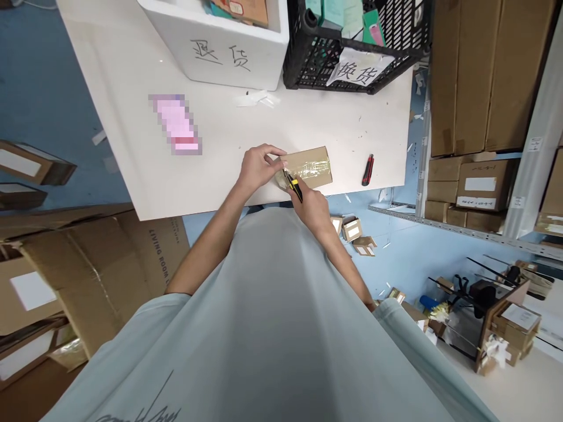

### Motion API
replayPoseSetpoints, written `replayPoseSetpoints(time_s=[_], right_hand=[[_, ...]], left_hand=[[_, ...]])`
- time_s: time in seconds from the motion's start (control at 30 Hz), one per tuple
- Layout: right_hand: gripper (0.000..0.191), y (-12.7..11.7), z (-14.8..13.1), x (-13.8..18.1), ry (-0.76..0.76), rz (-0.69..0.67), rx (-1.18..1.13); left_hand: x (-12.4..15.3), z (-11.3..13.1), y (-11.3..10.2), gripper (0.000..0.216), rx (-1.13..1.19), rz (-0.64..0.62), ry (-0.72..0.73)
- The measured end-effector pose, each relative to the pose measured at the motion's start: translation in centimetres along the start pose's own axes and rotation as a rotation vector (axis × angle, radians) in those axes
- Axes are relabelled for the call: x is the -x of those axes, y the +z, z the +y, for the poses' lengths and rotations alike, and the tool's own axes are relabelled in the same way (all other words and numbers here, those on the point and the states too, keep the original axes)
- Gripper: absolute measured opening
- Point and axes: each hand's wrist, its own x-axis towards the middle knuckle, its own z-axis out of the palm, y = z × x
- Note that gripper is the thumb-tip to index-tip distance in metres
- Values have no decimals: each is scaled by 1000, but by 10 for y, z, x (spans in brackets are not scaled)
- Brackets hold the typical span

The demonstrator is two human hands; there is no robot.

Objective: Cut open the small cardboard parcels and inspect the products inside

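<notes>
The right hand (315,206) grips one black-and-yellow utility knife (296,189) at one tape-sealed brown cardboard box (310,167), at 12 o'clock on the white worktop (316,120); the left hand (258,166) clasps the box's 9-o'clock end. Slitting it open seems the step, calling next for a shallow stroke. At 3 o'clock, one red-and-black plastic cutter (368,170); beyond, one white foam bin (229,44) at 11, one black plastic crate (310,61) at 1.
</notes>
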Motion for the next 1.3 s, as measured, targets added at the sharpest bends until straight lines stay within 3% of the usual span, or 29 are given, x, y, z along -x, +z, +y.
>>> replayPoseSetpoints(time_s=[0.33, 0.53, 0.77, 0.93, 1.07, 1.2, 1.3], right_hand=[[59, -19, -19, -4, 0, -57, 51], [54, -10, -17, 12, 31, -149, 123], [58, -11, 9, 32, -11, -202, 92], [57, -30, 51, 26, 120, -55, -38], [53, -40, 87, 7, 188, 67, -122], [52, -43, 107, -13, 98, 105, -200], [53, -43, 113, -24, 28, 105, -217]], left_hand=[[-1, 4, -2, 29, -21, 16, -48], [4, 6, 1, 32, -22, 38, -83], [7, 4, 0, 44, 27, 48, -135], [11, 22, -1, 38, -119, 67, -72], [11, 49, 28, 34, -294, 74, 97], [5, 62, 69, 31, -362, -98, 230], [2, 62, 86, 33, -390, -157, 250]])
